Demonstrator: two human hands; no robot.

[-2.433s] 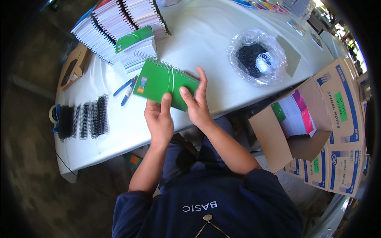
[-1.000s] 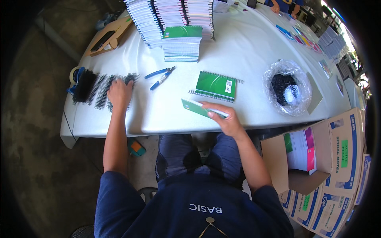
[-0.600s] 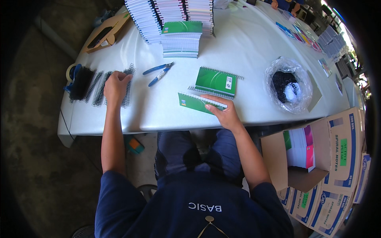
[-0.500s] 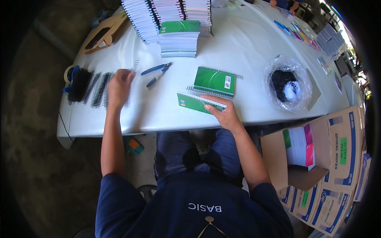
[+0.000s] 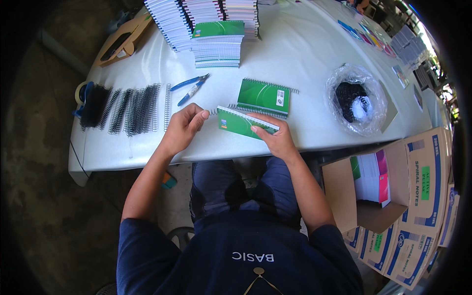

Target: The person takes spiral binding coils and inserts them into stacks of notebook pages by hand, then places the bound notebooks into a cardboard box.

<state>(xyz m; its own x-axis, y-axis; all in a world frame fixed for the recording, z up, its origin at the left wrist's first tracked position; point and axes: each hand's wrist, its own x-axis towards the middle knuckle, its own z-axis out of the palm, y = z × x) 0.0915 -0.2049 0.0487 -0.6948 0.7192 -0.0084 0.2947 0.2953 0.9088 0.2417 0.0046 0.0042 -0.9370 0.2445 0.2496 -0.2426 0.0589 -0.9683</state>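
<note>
At surface (image 5: 314,59) front edge, right hand (image 5: 275,140) pressed flat on green pad (image 5: 246,124), steadying it. Left hand (image 5: 184,128) pinched wire coil (image 5: 213,112) at pad's end, aligned for binding. Spare coils (image 5: 132,108) lay left.

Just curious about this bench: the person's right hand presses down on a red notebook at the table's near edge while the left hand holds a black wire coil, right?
Not quite. In the head view, the notebook under the right hand is green, not red. The left hand does hold a black wire coil.
</note>
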